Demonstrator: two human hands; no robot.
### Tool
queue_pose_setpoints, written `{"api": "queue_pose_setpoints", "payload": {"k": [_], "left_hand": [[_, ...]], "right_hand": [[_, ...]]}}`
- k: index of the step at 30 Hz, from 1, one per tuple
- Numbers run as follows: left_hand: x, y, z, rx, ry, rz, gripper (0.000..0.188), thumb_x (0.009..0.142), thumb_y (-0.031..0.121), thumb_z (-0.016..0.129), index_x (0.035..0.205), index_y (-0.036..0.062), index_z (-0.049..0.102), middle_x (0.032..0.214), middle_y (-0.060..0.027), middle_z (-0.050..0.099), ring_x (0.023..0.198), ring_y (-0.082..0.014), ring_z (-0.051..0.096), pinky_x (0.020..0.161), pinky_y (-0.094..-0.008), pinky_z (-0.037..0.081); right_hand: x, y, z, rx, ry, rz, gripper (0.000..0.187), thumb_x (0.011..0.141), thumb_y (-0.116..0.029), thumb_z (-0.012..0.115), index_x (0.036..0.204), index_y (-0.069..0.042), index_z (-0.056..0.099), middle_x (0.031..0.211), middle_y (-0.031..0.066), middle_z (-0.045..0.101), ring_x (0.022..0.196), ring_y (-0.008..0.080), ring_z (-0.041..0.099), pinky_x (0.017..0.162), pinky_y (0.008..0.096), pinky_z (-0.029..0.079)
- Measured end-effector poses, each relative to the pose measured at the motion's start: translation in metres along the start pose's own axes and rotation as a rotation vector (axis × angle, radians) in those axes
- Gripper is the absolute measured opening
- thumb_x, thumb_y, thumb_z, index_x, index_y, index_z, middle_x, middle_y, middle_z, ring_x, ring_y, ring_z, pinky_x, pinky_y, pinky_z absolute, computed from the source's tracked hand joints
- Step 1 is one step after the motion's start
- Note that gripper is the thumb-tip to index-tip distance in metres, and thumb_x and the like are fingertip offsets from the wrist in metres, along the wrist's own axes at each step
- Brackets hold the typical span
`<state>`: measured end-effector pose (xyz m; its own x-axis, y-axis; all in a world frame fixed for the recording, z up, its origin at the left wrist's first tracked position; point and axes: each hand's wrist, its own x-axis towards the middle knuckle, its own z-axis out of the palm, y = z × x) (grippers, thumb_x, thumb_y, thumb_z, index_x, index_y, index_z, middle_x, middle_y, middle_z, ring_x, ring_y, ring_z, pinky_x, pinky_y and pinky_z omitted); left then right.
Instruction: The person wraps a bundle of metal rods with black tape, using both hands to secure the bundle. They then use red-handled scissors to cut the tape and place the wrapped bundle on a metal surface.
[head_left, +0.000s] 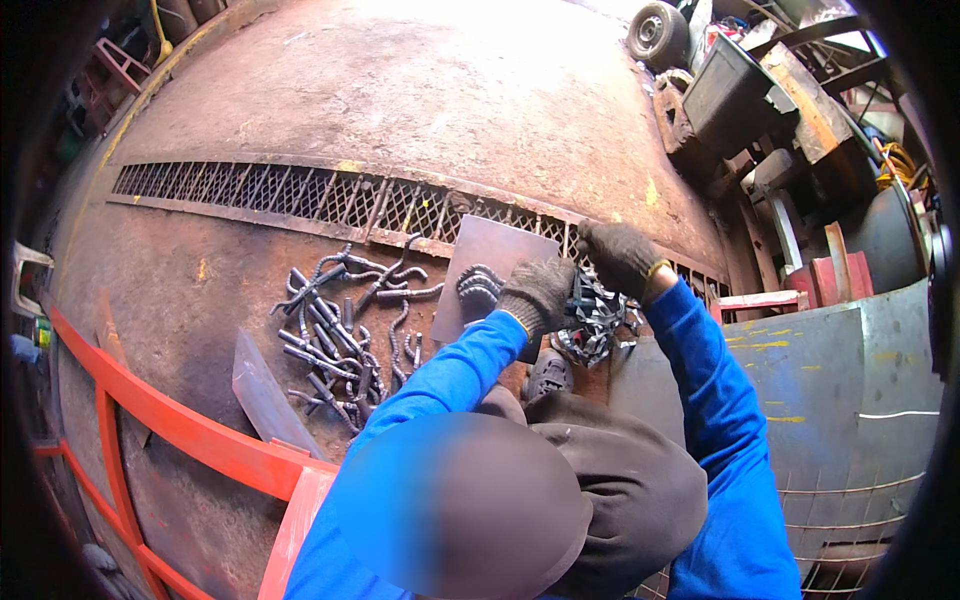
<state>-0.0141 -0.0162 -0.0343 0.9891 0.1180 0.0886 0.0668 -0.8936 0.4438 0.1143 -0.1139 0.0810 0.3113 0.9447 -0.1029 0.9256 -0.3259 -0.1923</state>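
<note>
Both my hands wear dark knit gloves below blue sleeves. My left hand (538,292) rests on the right part of a flat steel plate (490,245), its fingers curled at the ends of a few wavy bent rods (481,285) lying on that plate. My right hand (620,256) hovers just right of the plate, fingers curled, above a heap of small bent metal pieces (595,322). Whether it grips one of them is hidden by the glove.
A pile of hooked steel rods (335,340) lies left of the plate on the rusty floor. A long floor grate (300,195) runs behind. An orange railing (180,430) crosses the lower left, and a grey steel sheet (830,380) stands right. A wheel (655,35) and machinery sit at the back.
</note>
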Motion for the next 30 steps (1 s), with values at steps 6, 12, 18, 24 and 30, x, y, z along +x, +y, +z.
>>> {"api": "queue_pose_setpoints", "payload": {"k": [6, 12, 18, 24, 30], "left_hand": [[0.004, 0.006, -0.006, -0.062, -0.013, 0.004, 0.078, 0.065, 0.06, 0.085, 0.115, 0.0077, 0.056, 0.11, -0.0184, 0.067, 0.101, -0.0386, 0.068, 0.086, -0.0511, 0.053], [0.003, 0.004, -0.009, -0.017, 0.012, 0.026, 0.073, 0.066, 0.057, 0.085, 0.112, 0.0075, 0.058, 0.107, -0.019, 0.068, 0.098, -0.0387, 0.069, 0.085, -0.0505, 0.054], [-0.002, 0.007, -0.018, 0.001, -0.006, -0.005, 0.072, 0.065, 0.053, 0.087, 0.113, 0.0077, 0.058, 0.11, -0.0197, 0.067, 0.103, -0.0394, 0.068, 0.088, -0.0504, 0.053], [-0.003, 0.011, -0.013, -0.019, -0.012, 0.013, 0.075, 0.064, 0.054, 0.088, 0.113, 0.0073, 0.057, 0.108, -0.0188, 0.067, 0.102, -0.0388, 0.067, 0.088, -0.0508, 0.053], [-0.003, 0.007, -0.014, 0.027, -0.032, -0.002, 0.08, 0.065, 0.061, 0.085, 0.116, 0.0067, 0.057, 0.108, -0.0185, 0.067, 0.103, -0.0375, 0.068, 0.089, -0.0511, 0.052]], "right_hand": [[-0.069, -0.025, 0.022, 0.176, 0.117, 0.129, 0.018, 0.096, -0.018, 0.055, 0.097, -0.001, 0.06, 0.077, 0.0199, 0.064, 0.073, 0.0366, 0.065, 0.066, 0.044, 0.051], [-0.098, -0.082, 0.017, 0.661, 0.225, 0.538, 0.043, 0.102, -0.035, 0.049, 0.085, 0.0, 0.068, 0.073, 0.0182, 0.066, 0.067, 0.026, 0.063, 0.067, 0.0404, 0.048], [-0.118, -0.089, 0.04, 0.463, 0.248, 0.357, 0.041, 0.104, -0.035, 0.047, 0.091, 0.0, 0.062, 0.077, 0.0196, 0.066, 0.072, 0.0344, 0.064, 0.068, 0.046, 0.049], [-0.148, -0.079, 0.055, 2.043, -0.096, 0.559, 0.05, 0.106, -0.046, 0.045, 0.071, -0.011, 0.054, 0.059, 0.0051, 0.049, 0.053, 0.0218, 0.05, 0.05, 0.0367, 0.042], [-0.12, -0.094, 0.014, 2.349, 0.542, -0.159, 0.051, 0.107, -0.051, 0.042, 0.071, -0.016, 0.053, 0.063, 0.002, 0.043, 0.058, 0.0199, 0.043, 0.055, 0.0377, 0.037]]}}
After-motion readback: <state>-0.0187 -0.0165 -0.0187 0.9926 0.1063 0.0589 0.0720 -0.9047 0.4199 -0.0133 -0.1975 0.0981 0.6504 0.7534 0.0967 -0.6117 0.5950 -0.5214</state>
